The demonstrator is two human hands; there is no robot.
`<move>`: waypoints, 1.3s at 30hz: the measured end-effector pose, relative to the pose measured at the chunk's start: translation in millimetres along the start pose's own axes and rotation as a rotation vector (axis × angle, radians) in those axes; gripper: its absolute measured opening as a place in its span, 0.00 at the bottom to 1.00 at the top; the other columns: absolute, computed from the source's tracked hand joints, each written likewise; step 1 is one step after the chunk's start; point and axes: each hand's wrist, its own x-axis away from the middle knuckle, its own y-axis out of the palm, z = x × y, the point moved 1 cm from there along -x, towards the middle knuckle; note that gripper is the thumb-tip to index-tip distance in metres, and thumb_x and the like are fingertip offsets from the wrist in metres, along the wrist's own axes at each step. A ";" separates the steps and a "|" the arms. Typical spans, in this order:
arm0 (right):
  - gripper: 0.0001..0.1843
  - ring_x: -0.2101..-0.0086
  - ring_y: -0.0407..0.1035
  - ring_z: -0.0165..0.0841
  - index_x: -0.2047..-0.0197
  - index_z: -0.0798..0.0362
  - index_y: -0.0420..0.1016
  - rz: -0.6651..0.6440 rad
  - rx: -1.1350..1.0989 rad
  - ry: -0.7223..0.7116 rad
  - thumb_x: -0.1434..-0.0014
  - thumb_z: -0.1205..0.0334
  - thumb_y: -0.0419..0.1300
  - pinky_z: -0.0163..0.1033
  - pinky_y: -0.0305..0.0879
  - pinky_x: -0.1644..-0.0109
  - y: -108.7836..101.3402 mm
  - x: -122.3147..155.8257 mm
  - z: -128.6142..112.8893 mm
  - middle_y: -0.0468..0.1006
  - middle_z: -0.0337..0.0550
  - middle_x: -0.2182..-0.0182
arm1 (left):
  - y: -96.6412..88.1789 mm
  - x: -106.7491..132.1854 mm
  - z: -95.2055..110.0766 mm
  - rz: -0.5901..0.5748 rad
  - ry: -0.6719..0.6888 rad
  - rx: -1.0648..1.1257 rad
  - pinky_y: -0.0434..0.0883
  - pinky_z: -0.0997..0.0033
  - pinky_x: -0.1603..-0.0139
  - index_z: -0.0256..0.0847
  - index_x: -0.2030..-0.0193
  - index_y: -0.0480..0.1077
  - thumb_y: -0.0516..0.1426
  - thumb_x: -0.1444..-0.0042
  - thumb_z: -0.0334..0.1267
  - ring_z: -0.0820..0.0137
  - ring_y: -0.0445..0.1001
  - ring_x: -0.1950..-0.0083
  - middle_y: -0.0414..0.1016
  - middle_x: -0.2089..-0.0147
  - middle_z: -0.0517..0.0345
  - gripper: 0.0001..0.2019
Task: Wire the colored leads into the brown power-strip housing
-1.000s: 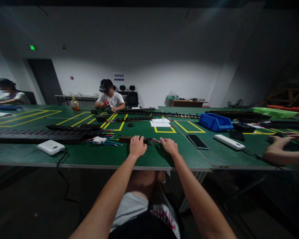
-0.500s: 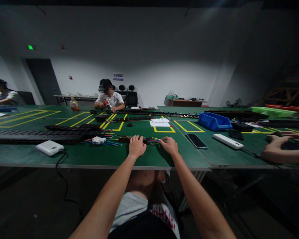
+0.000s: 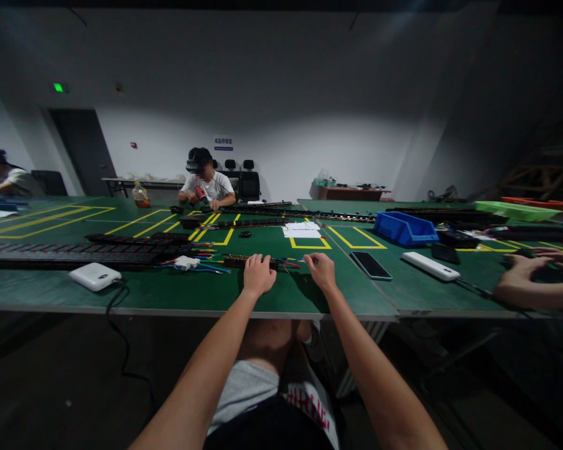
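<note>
A short dark strip [image 3: 233, 261] with gold-coloured lines lies on the green table, thin coloured wires coming out at both ends. My left hand [image 3: 259, 275] is closed over its right part and holds it against the tabletop, hiding much of it. Off the right end spread loose wires [image 3: 288, 262], red, yellow and blue among them. At their tips my right hand [image 3: 321, 271] is pinched, with a blue wire reaching its fingertips; the exact grip is too small to see. Left of the strip, a white connector [image 3: 186, 264] sits among blue wires.
Long dark strips [image 3: 75, 255] lie at left, behind a white power bank [image 3: 95, 277]. To the right are a phone [image 3: 370, 265], another white power bank [image 3: 430, 267] and a blue bin [image 3: 403, 229]. A co-worker's hands [image 3: 530, 272] are at far right; another person [image 3: 211, 184] sits opposite.
My right hand has shifted slightly right and up at the wire tips, its fingers curled in more. My left hand stays on the strip.
</note>
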 end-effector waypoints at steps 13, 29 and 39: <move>0.30 0.63 0.74 0.40 0.64 0.52 0.83 -0.083 0.192 0.248 0.28 0.49 0.43 0.39 0.60 0.60 -4.9 4.7 -4.6 0.81 0.55 0.64 | -0.8 0.1 0.8 0.008 0.004 -0.001 0.59 0.53 0.30 0.38 0.39 0.72 0.55 0.39 0.38 0.54 0.66 0.33 0.73 0.38 0.41 0.22; 0.27 0.66 0.73 0.39 0.65 0.53 0.81 0.022 -0.117 0.009 0.36 0.40 0.52 0.41 0.66 0.59 -5.0 0.6 -7.8 0.82 0.51 0.66 | -0.9 0.2 -0.1 0.002 0.010 0.015 0.59 0.51 0.29 0.38 0.38 0.71 0.54 0.37 0.39 0.53 0.65 0.32 0.73 0.37 0.41 0.22; 0.18 0.64 0.73 0.37 0.58 0.53 0.75 -0.032 -0.198 -0.053 0.46 0.49 0.61 0.42 0.70 0.56 0.6 1.2 -2.9 0.79 0.49 0.58 | -3.4 0.1 1.0 -0.009 0.001 0.011 0.59 0.51 0.29 0.39 0.39 0.72 0.54 0.38 0.39 0.54 0.66 0.33 0.73 0.37 0.42 0.21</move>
